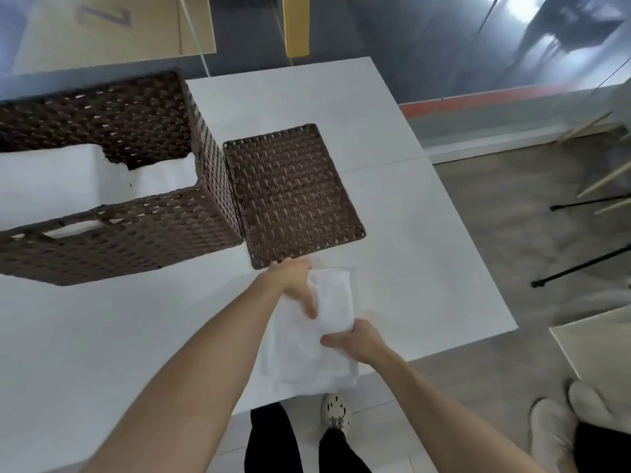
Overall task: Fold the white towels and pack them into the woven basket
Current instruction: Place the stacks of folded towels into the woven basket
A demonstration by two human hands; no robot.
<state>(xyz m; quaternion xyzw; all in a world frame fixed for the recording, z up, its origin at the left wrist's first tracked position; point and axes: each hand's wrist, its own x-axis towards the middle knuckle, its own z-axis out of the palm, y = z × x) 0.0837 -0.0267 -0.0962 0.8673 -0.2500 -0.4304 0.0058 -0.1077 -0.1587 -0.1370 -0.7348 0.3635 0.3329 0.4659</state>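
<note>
A white towel [307, 356] lies partly folded near the front edge of the white table [409, 233]. My left hand [298, 285] rests on its far left part, fingers pressing down on the folded flap. My right hand [358, 339] pinches the near edge of that flap at the towel's right side. The dark brown woven basket [136, 240] stands at the left, and folded white towels [51, 179] lie inside it. Its woven lid [290, 192] lies flat on the table to the basket's right, just beyond my left hand.
The table's right edge runs diagonally past the lid to a corner at the right. Black tripod legs [580, 271] stand on the floor at the right. Another person's light shoes [560, 428] are at the bottom right. My own legs and shoe [336, 411] show below the table's edge.
</note>
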